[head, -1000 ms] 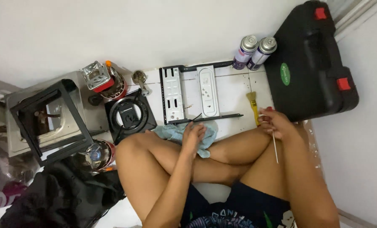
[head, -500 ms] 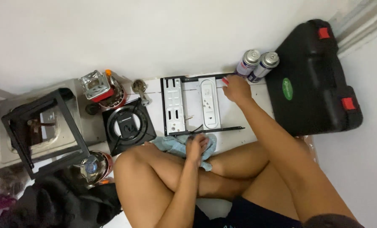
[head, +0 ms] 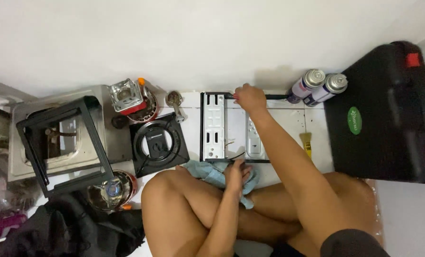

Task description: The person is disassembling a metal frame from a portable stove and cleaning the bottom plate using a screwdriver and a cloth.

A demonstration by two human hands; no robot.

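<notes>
So the person sits cross-legged on the white tiled floor (head: 288, 119), looking down at a rectangular black metal frame with silver perforated panels (head: 215, 126) lying flat right in front of their knees. The right hand (head: 248, 97) reaches out to the far top edge of that frame and has its fingers curled around the thin black bar there, gripping it. The left hand (head: 237, 175) rests at the near edge of the frame, pressed down on a crumpled light blue cloth (head: 211, 172); its fingers look bunched into the fabric, though whether it's really clutching the cloth is hard to tell.

Just left of the frame sits a square black burner plate with a round ring (head: 159, 143), and behind it a small red-and-silver camping stove (head: 130, 100). Further left is a silver stove body with a black pot stand (head: 60, 138) on top. Two grey spray cans (head: 317, 88) lie near the wall, just beside a big black plastic case with red latches (head: 384, 114). A small yellow-handled brush (head: 306, 143) lies on the tiles between frame and case.
</notes>
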